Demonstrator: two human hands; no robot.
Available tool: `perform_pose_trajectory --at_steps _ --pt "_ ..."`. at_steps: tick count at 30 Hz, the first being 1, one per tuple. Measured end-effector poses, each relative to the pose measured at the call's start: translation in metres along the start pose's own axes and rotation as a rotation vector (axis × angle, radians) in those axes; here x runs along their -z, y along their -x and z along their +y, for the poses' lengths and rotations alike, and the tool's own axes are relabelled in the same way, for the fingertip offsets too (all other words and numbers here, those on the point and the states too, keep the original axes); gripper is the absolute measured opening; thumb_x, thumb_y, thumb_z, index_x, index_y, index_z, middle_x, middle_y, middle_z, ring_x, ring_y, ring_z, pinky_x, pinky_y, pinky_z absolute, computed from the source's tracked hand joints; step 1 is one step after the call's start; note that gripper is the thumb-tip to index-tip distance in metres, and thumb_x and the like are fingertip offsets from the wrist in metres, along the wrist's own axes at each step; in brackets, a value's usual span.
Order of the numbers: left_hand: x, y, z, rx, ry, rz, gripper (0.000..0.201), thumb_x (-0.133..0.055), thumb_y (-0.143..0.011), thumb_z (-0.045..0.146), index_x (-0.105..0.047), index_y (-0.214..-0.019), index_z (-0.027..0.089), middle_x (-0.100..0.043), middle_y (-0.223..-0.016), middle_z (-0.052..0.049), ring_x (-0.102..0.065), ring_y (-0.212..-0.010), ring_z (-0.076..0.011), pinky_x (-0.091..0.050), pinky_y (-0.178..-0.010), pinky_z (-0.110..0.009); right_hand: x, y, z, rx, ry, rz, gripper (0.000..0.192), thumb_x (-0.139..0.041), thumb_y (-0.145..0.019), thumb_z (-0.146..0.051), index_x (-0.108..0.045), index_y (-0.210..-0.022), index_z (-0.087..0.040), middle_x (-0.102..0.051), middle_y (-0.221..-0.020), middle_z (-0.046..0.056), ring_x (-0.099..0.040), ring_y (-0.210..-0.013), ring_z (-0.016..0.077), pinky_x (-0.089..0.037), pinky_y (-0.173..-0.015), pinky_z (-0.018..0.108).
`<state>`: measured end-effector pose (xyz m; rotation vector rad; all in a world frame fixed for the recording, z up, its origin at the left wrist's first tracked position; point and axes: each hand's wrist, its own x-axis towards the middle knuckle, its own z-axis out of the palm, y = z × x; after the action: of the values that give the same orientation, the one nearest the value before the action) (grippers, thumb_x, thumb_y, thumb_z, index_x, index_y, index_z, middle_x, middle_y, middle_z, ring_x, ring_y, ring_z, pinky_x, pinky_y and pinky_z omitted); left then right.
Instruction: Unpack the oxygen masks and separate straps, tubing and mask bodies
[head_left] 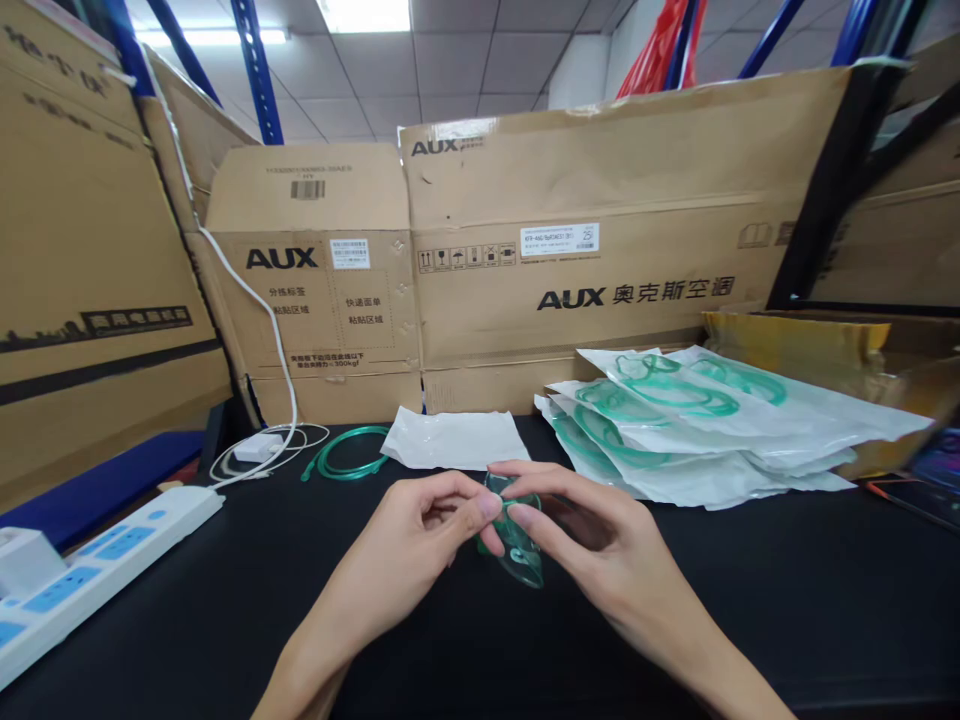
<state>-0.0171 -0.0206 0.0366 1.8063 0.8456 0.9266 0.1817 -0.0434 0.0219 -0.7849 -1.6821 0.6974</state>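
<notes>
Both hands, left hand (420, 525) and right hand (577, 520), pinch the green mask (519, 545) (grip light, avoiding creases) above the bench (750, 600).

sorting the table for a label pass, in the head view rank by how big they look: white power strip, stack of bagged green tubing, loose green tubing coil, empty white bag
1. stack of bagged green tubing
2. white power strip, though it lies nearer the camera, so this is unsure
3. empty white bag
4. loose green tubing coil, close to the bag in spread
</notes>
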Motion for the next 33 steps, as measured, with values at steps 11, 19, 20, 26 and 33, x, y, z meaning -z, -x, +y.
perform_pose_trajectory --at_steps 11,19,20,26,33 --pt "-0.015 -0.002 -0.002 -0.051 -0.008 0.098 0.032 -0.07 -0.09 0.046 -0.059 -0.115 0.029 -0.07 -0.099 0.003 -0.053 -0.066 -0.0104 -0.043 -0.059 -0.022 -0.001 -0.002 0.002 0.057 0.078 0.058 0.01 -0.059 -0.098 -0.026 -0.067 -0.092 -0.026 -0.069 -0.124 0.002 -0.068 -0.112 0.019 -0.054 -0.094 0.031" --pt "-0.03 0.001 0.007 -0.124 -0.23 0.153 0.022 -0.067 -0.089 0.033 -0.062 -0.11 0.029 -0.065 -0.091 0.005 -0.048 -0.058 -0.0096 -0.038 -0.054 -0.021 -0.004 0.003 0.008 0.155 0.224 0.069 0.016 -0.05 -0.101 -0.017 -0.06 -0.093 -0.026 -0.066 -0.124 0.0 -0.065 -0.112 0.0171 -0.05 -0.096 0.031" --pt "-0.03 0.001 0.007 -0.124 -0.25 0.157 0.021 -0.066 -0.089 0.031 -0.062 -0.109 0.029 -0.064 -0.084 0.005 -0.048 -0.058 -0.01 -0.038 -0.054 -0.021 -0.004 0.003 0.007 0.163 0.238 0.066 0.017 -0.049 -0.101 -0.016 -0.06 -0.093 -0.026 -0.066 -0.123 0.001 -0.066 -0.111 0.0173 -0.05 -0.095 0.031" --pt "-0.028 0.001 0.007 -0.102 -0.403 0.222 0.018 -0.067 -0.083 0.026 -0.064 -0.101 0.03 -0.043 -0.058 0.009 -0.037 -0.051 -0.0116 -0.03 -0.051 -0.023 -0.003 0.002 0.007 0.187 0.288 0.059 0.017 -0.047 -0.101 -0.015 -0.057 -0.092 -0.025 -0.067 -0.121 0.002 -0.066 -0.11 0.0175 -0.049 -0.092 0.03" --pt "-0.018 0.002 0.007 -0.092 -0.495 0.275 0.02 -0.068 -0.082 0.028 -0.065 -0.102 0.03 -0.048 -0.061 0.009 -0.037 -0.053 -0.0121 -0.028 -0.054 -0.024 0.009 0.002 0.008 0.161 0.326 0.129 0.014 -0.048 -0.102 -0.019 -0.055 -0.093 -0.026 -0.067 -0.12 0.002 -0.064 -0.115 0.0196 -0.048 -0.096 0.036"
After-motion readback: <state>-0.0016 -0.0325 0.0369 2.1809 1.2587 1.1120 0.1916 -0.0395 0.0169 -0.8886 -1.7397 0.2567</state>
